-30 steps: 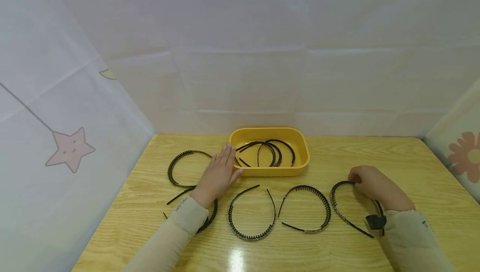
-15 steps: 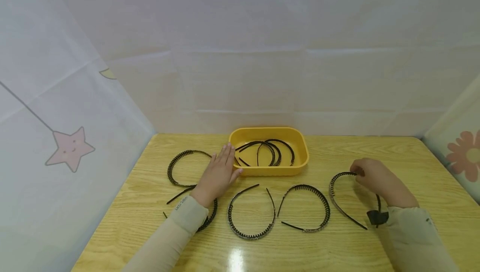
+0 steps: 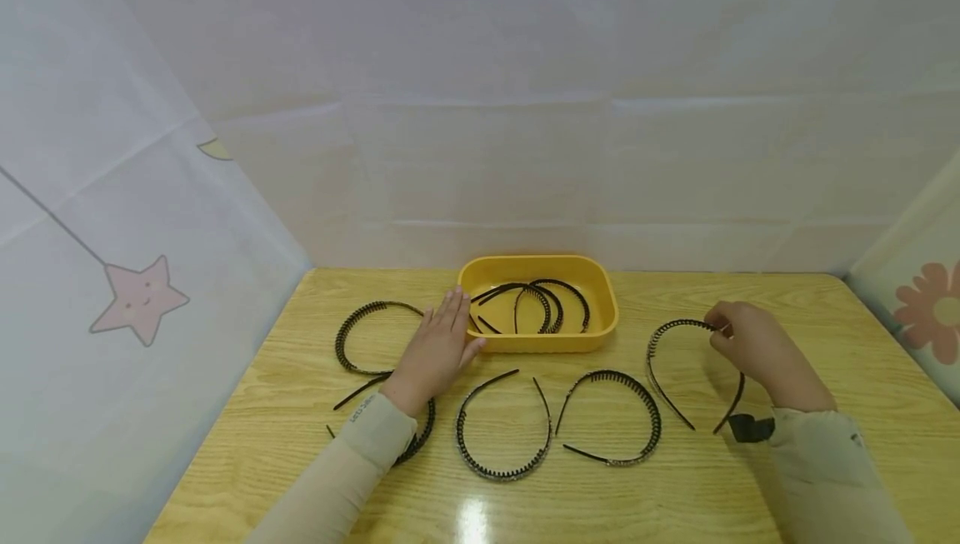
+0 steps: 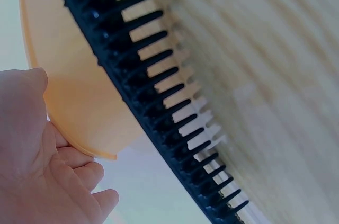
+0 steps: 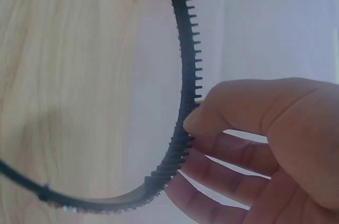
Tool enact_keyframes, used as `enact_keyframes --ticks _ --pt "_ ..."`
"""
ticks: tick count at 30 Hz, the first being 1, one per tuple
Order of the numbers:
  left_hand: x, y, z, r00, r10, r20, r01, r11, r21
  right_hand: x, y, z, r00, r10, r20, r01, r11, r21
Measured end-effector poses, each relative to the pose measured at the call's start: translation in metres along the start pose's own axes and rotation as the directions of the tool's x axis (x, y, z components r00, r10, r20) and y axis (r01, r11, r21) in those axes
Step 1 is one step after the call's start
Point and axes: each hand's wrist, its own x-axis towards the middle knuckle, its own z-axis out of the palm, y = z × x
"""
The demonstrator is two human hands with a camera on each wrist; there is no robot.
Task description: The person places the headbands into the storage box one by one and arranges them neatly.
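Yellow tray (image 3: 540, 344), scattered headbands (image 3: 504, 475), pale backdrop (image 3: 480, 152)

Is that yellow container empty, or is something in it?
Not empty: overlapping black headbands lie inside the yellow container, visible through its open top in the head view. Their overlap makes the exact count hard to tell.

lower-left headband (image 3: 430, 427): part-hidden by left sleeve (image 3: 341, 456) | cuff lettering (image 3: 362, 407): unreadably small | tray (image 4: 79, 75): part-blocked, left-wrist view
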Motion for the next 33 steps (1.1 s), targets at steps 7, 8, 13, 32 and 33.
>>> enact_keyframes --ticks 7,8,13,32,33 --pt "0.000 0.000 0.001 1.000 0.007 -0.010 -0.007 1.000 -0.011 0.001 -0.002 -0.003 0.995 0.045 -0.092 -0.043 0.999 0.019" --pt "0.000 0.000 0.001 1.000 0.007 -0.008 -0.007 1.000 -0.010 0.000 -0.003 -0.003 0.993 0.053 -0.106 -0.051 0.998 0.027" --pt "0.000 0.000 0.000 1.000 0.004 -0.006 -0.004 1.000 -0.007 -0.001 -0.005 -0.004 0.978 0.077 -0.195 -0.064 0.995 0.073" --pt "0.001 0.000 0.000 1.000 0.001 0.007 -0.001 1.000 -0.001 0.008 -0.039 0.005 0.916 0.124 -0.381 -0.029 0.969 0.246" --pt "0.001 -0.001 0.000 1.000 0.001 0.009 -0.001 1.000 0.003 0.010 -0.041 0.006 0.911 0.134 -0.389 -0.034 0.967 0.252"
